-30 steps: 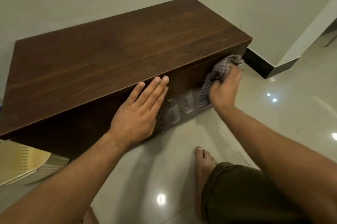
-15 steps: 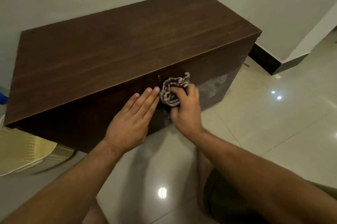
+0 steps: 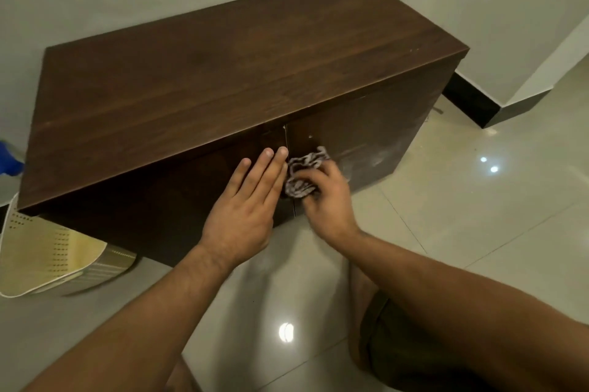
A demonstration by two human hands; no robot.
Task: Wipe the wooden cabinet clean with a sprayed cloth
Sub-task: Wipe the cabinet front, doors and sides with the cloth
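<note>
Low against a pale wall stands the dark brown wooden cabinet (image 3: pixel 223 79), a long rectangular box with a grained top and two front doors that meet at a narrow vertical seam near the middle of its front. Just left of that seam the left hand (image 3: pixel 245 210) lies open and flat on the cabinet's front, fingers together and pointing up toward the top edge, gripping nothing. Just right of the seam the right hand (image 3: pixel 328 200) is closed around a crumpled grey-and-white checked cloth (image 3: pixel 302 175), pressing it against the right-hand door; the cloth nearly touches the left hand's fingertips. Further right on that same door, a pale hazy smear (image 3: pixel 366 155) shows on the glossy surface. Below the cabinet's front spreads a glossy beige tiled floor (image 3: pixel 478 200) with bright reflected light spots. At the cabinet's lower left corner sits a cream perforated plastic basket (image 3: pixel 41 254), partly tucked beside it, and a small blue object (image 3: pixel 9 159) peeks out past the cabinet's left end; what it is cannot be told. A dark skirting strip (image 3: pixel 471 101) runs along the wall beyond the cabinet's right end.
</note>
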